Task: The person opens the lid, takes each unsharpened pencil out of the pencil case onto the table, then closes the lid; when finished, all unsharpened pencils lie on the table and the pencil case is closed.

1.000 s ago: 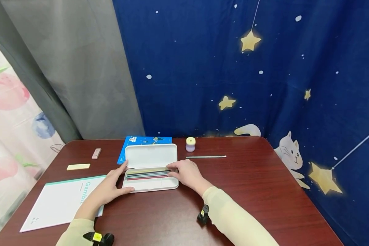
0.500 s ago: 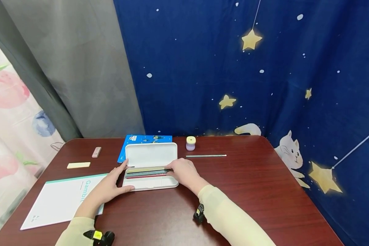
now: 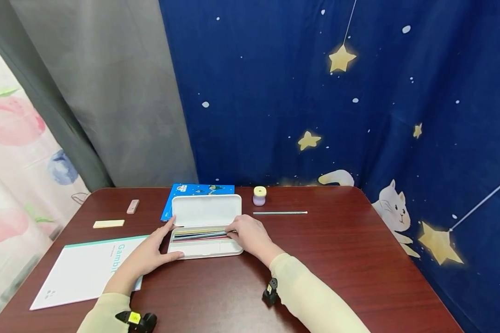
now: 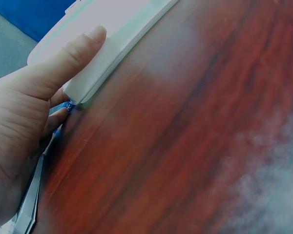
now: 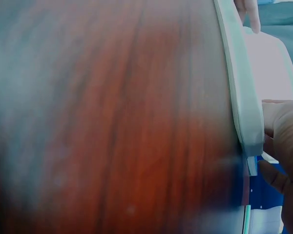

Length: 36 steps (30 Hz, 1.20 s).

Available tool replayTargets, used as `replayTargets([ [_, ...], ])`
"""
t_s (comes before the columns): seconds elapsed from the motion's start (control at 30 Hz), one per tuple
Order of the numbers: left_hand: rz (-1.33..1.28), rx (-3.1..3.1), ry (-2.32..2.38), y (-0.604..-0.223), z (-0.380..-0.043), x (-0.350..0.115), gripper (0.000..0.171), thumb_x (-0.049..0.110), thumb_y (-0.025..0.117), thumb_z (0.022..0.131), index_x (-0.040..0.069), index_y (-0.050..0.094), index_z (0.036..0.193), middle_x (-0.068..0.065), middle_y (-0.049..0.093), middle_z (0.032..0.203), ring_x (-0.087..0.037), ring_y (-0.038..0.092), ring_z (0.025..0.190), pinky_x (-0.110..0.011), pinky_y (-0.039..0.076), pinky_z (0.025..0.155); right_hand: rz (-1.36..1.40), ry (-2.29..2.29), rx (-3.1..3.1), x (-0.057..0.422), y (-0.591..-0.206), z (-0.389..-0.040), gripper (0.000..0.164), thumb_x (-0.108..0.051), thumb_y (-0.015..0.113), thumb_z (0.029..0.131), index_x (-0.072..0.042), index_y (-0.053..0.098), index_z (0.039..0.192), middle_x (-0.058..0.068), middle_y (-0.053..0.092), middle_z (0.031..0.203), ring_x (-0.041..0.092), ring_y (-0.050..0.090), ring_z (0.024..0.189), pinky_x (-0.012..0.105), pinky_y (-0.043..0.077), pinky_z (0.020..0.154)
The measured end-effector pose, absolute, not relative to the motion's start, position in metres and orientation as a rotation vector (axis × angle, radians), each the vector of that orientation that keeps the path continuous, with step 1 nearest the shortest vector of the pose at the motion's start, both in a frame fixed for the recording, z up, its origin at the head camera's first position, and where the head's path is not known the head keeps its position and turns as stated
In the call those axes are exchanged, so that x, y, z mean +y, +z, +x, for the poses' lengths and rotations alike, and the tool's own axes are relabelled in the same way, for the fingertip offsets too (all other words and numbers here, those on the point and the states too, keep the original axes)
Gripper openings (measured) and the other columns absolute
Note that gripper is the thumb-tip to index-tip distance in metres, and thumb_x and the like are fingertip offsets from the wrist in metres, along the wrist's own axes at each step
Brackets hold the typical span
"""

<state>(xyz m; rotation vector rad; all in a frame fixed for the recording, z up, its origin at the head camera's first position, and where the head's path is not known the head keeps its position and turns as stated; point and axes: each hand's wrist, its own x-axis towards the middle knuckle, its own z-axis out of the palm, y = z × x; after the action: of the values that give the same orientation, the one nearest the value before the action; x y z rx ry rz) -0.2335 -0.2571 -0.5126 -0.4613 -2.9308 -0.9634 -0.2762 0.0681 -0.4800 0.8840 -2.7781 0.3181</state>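
A white pencil case (image 3: 206, 210) lies with its lid up in the head view, and several thin coloured pencils (image 3: 200, 235) lie along its tray. My left hand (image 3: 147, 254) holds the case's left end, thumb at the front corner and fingers by the hinge side. In the left wrist view that thumb lies on the white case (image 4: 115, 44). At the tray's right end, my right hand (image 3: 250, 234) pinches the end of a dark pencil (image 3: 210, 234), whose tip end slants among the others. The right fingertips are partly hidden in the head view.
A blue booklet (image 3: 166, 210) lies partly under the lid. Right of it stand a yellow-and-purple sharpener-like thing (image 3: 259, 196) and a loose pencil (image 3: 280, 213). On the left lie a white notebook (image 3: 83, 273), a pale yellow strip (image 3: 109, 224) and a pink eraser (image 3: 133, 206).
My right hand has shifted slightly left, its fingers have closed on the pencil ends, and a dark pencil now lies slanted. My left hand stays at the case.
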Motion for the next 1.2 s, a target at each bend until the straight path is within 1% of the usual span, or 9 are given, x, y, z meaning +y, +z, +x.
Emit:
replayTargets([
  [0.1,-0.459,-2.930,-0.958,-0.511,-0.233,-0.258,0.116,0.067,0.077,0.084,0.023,0.012,0.170,-0.020,0.043,0.161,-0.048,0.037,0.147,-0.072,0.036,0.111,0.866,0.421,-2.722,0.074,-0.479,-0.278,0.015,-0.024,0.080,0.095,-0.028,0.085,0.108,-0.011,0.074,0.099,0.011,0.067,0.096,0.029,0.058,0.081],
  [0.27,-0.459,-2.931,-0.960,-0.509,-0.232,-0.256,0.116,0.067,0.077,0.084,0.023,0.012,0.170,-0.020,0.043,0.161,-0.048,0.037,0.147,-0.072,0.036,0.111,0.800,0.626,-2.627,0.096,-0.470,-0.286,0.014,-0.020,0.081,0.093,-0.025,0.085,0.105,-0.009,0.076,0.098,0.010,0.071,0.092,0.031,0.059,0.081],
  [0.4,-0.474,-2.928,-0.957,-0.510,-0.233,-0.254,0.117,0.067,0.077,0.084,0.022,0.012,0.170,-0.020,0.045,0.160,-0.049,0.036,0.147,-0.073,0.035,0.111,0.705,0.773,-2.539,0.125,-0.463,-0.293,0.011,-0.018,0.084,0.090,-0.022,0.086,0.100,-0.007,0.078,0.097,0.011,0.072,0.093,0.032,0.059,0.086],
  [0.5,-0.475,-2.924,-0.949,-0.511,-0.233,-0.256,0.116,0.067,0.077,0.084,0.022,0.012,0.170,-0.019,0.045,0.159,-0.048,0.037,0.146,-0.073,0.036,0.111,0.625,0.845,-2.497,0.150,-0.459,-0.297,0.010,-0.015,0.085,0.089,-0.019,0.086,0.098,-0.005,0.077,0.097,0.012,0.072,0.092,0.033,0.059,0.083],
  [0.6,-0.471,-2.923,-0.948,-0.511,-0.233,-0.257,0.116,0.066,0.077,0.084,0.023,0.012,0.170,-0.019,0.046,0.159,-0.047,0.038,0.146,-0.072,0.036,0.110,0.552,0.878,-2.494,0.176,-0.455,-0.299,0.010,-0.014,0.084,0.089,-0.017,0.086,0.098,-0.004,0.076,0.098,0.015,0.072,0.093,0.036,0.059,0.082],
  [0.7,-0.473,-2.928,-0.950,-0.511,-0.233,-0.258,0.117,0.066,0.078,0.084,0.023,0.012,0.170,-0.019,0.046,0.159,-0.049,0.037,0.146,-0.073,0.036,0.110,0.458,0.871,-2.524,0.201,-0.454,-0.301,0.009,-0.016,0.083,0.091,-0.017,0.085,0.100,-0.002,0.076,0.101,0.019,0.071,0.099,0.042,0.057,0.089],
  [0.83,-0.450,-2.943,-0.965,-0.510,-0.232,-0.259,0.117,0.065,0.079,0.083,0.024,0.012,0.170,-0.021,0.044,0.160,-0.056,0.027,0.149,-0.075,0.029,0.113,0.330,0.855,-2.577,0.228,-0.459,-0.300,0.009,-0.019,0.081,0.093,-0.018,0.085,0.101,0.001,0.076,0.105,0.026,0.068,0.106,0.049,0.051,0.098],
  [0.93,-0.436,-2.951,-0.971,-0.509,-0.232,-0.259,0.117,0.063,0.080,0.083,0.024,0.012,0.170,-0.021,0.044,0.160,-0.059,0.022,0.150,-0.075,0.025,0.115,0.253,0.874,-2.612,0.243,-0.466,-0.299,0.008,-0.019,0.080,0.093,-0.018,0.085,0.100,0.002,0.075,0.105,0.028,0.067,0.106,0.050,0.050,0.100],
  [1.2,-0.451,-2.951,-0.958,-0.509,-0.234,-0.257,0.117,0.065,0.079,0.083,0.023,0.012,0.170,-0.020,0.045,0.160,-0.057,0.024,0.150,-0.075,0.027,0.114,0.150,0.887,-2.675,0.260,-0.490,-0.297,0.006,-0.017,0.082,0.091,-0.018,0.085,0.097,0.002,0.075,0.102,0.026,0.070,0.103,0.048,0.054,0.097],
])
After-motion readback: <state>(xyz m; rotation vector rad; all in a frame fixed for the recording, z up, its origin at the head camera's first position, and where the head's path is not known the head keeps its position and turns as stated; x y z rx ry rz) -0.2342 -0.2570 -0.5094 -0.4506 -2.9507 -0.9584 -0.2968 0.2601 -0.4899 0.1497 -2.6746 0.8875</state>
